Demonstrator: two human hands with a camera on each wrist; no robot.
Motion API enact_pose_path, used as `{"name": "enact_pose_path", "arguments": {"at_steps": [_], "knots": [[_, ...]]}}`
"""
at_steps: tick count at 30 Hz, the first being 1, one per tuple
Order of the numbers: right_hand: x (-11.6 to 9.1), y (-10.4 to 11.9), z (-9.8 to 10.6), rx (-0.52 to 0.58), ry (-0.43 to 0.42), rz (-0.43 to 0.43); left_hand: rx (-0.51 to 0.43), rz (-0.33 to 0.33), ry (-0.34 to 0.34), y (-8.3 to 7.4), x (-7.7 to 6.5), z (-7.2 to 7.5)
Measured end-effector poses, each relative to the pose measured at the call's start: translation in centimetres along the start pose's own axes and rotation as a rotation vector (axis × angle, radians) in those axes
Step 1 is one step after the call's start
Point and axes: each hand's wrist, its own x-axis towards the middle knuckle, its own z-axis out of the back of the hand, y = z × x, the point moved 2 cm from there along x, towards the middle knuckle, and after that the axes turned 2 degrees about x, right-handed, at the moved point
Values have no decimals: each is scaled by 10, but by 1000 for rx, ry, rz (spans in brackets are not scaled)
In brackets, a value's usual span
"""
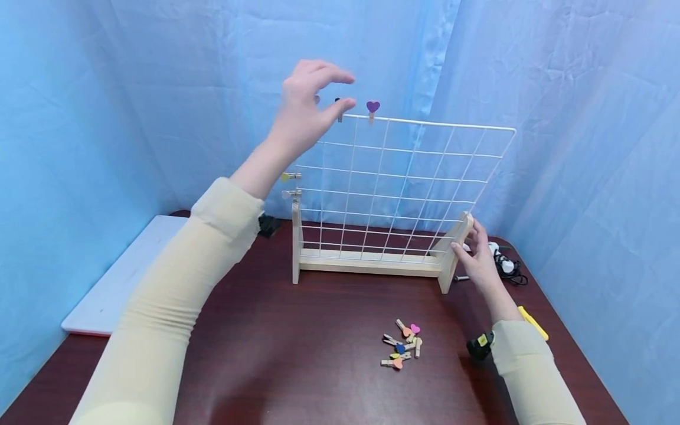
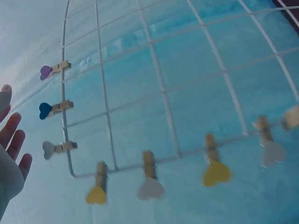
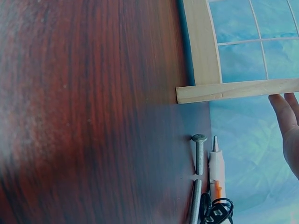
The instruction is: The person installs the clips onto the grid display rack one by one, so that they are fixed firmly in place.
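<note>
A white wire grid [image 1: 406, 154] stands in a wooden stand [image 1: 372, 267]. My left hand [image 1: 308, 106] is raised at the grid's top left, thumb and fingers apart with nothing between them. Along the top edge sit a purple heart clothespin [image 2: 46, 72], a blue heart clothespin [image 2: 45, 111] and a pale heart clothespin [image 2: 48, 150]. Down the left side are several more, including a yellow heart clothespin [image 2: 217, 173]. My right hand [image 1: 482, 260] grips the stand's right upright [image 3: 238, 90], thumb at its front edge and fingers behind.
Loose heart clothespins [image 1: 399, 348] lie in a small pile on the dark wood table [image 1: 297, 342]. A white board [image 1: 127, 277] lies at left. Beyond the right upright are a bolt [image 3: 199, 154], a white glue gun [image 3: 217, 168] with a black cable, and a yellow tool [image 1: 533, 323].
</note>
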Motion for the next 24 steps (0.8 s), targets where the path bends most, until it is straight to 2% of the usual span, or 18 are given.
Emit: {"name": "enact_pose_path", "arguments": {"at_steps": [3, 5, 8, 11, 14, 18, 21, 24], "knots": [[0, 1, 0, 1, 5, -2, -28, 9, -120, 10, -22, 12], [0, 2, 0, 6, 7, -1, -27, 39, -186, 19, -39, 17], [1, 3, -1, 8, 6, 2, -76, 123, -260, 35, -68, 20], [0, 4, -1, 6, 2, 4, -137, 233, -294, 54, -100, 18], [-1, 5, -2, 2, -1, 3, -156, 331, -282, 71, -135, 12], [-1, 6, -1, 4, -2, 0, -121, 443, -206, 89, -180, -8], [-2, 7, -1, 6, -5, 2, -120, 502, -141, 94, -208, -26], [-3, 7, 0, 2, -7, 8, -132, 543, -64, 96, -230, -43]]}}
